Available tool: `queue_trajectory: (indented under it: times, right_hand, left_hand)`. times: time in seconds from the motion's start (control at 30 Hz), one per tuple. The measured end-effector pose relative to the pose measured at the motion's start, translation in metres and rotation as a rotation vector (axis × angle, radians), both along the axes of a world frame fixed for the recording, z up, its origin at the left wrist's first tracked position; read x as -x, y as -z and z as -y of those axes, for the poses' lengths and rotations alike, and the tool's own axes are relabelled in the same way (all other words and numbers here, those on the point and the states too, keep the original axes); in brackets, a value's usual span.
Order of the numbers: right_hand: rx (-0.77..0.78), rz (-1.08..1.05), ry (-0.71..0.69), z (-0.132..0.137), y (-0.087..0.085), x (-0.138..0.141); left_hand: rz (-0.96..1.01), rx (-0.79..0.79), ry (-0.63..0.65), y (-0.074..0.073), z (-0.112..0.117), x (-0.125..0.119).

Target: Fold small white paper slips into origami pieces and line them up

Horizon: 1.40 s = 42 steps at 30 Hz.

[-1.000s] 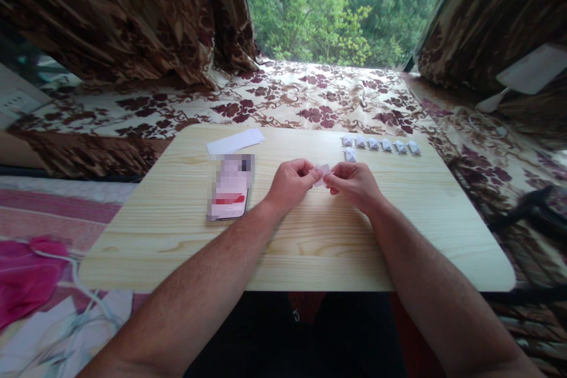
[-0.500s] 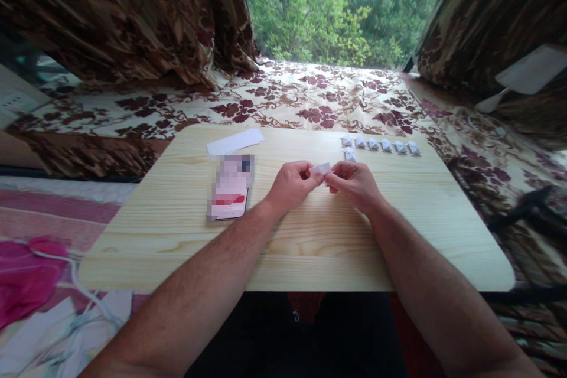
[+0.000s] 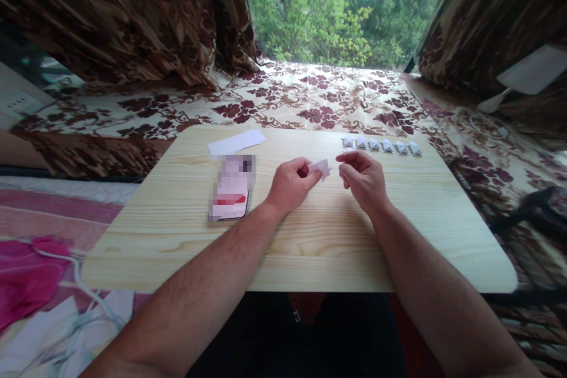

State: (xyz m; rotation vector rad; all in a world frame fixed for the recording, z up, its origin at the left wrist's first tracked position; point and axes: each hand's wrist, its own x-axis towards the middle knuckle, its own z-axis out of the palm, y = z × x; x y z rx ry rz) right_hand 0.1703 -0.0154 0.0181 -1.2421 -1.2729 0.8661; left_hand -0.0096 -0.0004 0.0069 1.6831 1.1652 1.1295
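Pinched between the thumb and fingers of my left hand [image 3: 292,182] is a small folded piece of white paper [image 3: 321,169], with pointed corners on its right side. My right hand [image 3: 362,180] is just to the right, off the paper, thumb and index finger apart and nothing between them. Behind it, several small folded white paper pieces [image 3: 374,144] stand in a row near the table's far edge. One more, in front of the row's left end, is almost wholly hidden by my right hand.
A phone [image 3: 230,189] with a partly blurred screen lies on the light wooden table [image 3: 301,248], left of my hands. White paper strips [image 3: 237,142] lie behind it. A white lamp [image 3: 531,71] is at the right, beyond the table.
My right hand has let go of the folded paper and moved a little to the right, its fingers parting. My left hand still holds the paper, whose pointed corners now show.
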Motion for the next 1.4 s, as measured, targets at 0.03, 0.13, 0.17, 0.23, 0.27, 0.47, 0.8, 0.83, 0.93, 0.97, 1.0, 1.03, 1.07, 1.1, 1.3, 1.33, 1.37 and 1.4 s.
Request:
queue_trajectory:
  times: [0.03,0.13,0.17,0.23,0.27,0.47,0.8,0.83,0.93,0.97,1.0,1.03,1.07,1.1,1.3,1.33,1.37,1.4]
  right_hand:
    - [0.020,0.005,-0.037,0.000,0.000,0.000]
    - [0.064,0.027,-0.145,0.002,0.000,0.001]
    - [0.066,0.022,-0.158,0.002,0.000,0.002]
    - [0.052,-0.015,-0.147,0.001,0.001,0.002]
    - [0.040,-0.048,-0.134,0.001,0.002,0.002]
    - [-0.008,-0.246,-0.163,0.000,0.001,-0.002]
    - [-0.001,-0.119,-0.193,0.000,0.002,0.002]
    - [0.002,-0.106,-0.209,0.000,0.003,0.002]
    - [0.016,-0.093,-0.311,0.000,0.004,0.004]
    - [0.021,-0.096,-0.342,0.001,0.005,0.005]
    - [0.022,-0.099,-0.358,0.001,0.006,0.005]
    - [0.022,-0.103,-0.361,0.000,0.006,0.005]
    - [0.020,-0.107,-0.351,0.000,0.007,0.006]
    - [0.018,-0.109,-0.332,0.000,0.007,0.006]
    - [0.070,-0.078,-0.313,-0.002,0.010,0.003]
    - [0.075,-0.066,-0.301,-0.002,0.010,0.003]
    - [0.072,-0.056,-0.282,-0.002,0.010,0.003]
    - [0.063,-0.046,-0.261,-0.002,0.010,0.003]
  left_hand:
    - [-0.019,-0.019,-0.003,0.001,0.000,0.000]
    - [-0.079,-0.064,0.015,0.002,0.003,-0.002]
    - [-0.089,-0.078,0.023,0.002,0.004,-0.003]
    - [-0.084,-0.104,0.042,0.001,0.005,-0.004]
    - [-0.074,-0.112,0.047,0.001,0.005,-0.004]
    - [-0.063,-0.003,-0.051,0.003,-0.002,0.000]
    - [0.031,0.111,-0.074,0.001,-0.005,-0.001]
    - [0.071,0.126,-0.061,0.001,-0.005,-0.001]
    - [0.249,0.202,0.019,-0.001,-0.004,-0.003]
    - [0.294,0.223,0.055,-0.002,-0.003,-0.003]
    - [0.326,0.236,0.088,-0.002,-0.003,-0.003]
    - [0.349,0.243,0.112,-0.002,-0.003,-0.003]
    - [0.364,0.244,0.124,-0.002,-0.003,-0.003]
    - [0.380,0.242,0.121,-0.002,-0.003,-0.003]
    - [0.524,0.210,0.023,0.001,-0.007,-0.003]
    - [0.524,0.199,0.017,0.001,-0.007,-0.003]
    - [0.512,0.188,0.018,0.001,-0.007,-0.003]
    - [0.491,0.178,0.026,0.001,-0.007,-0.003]
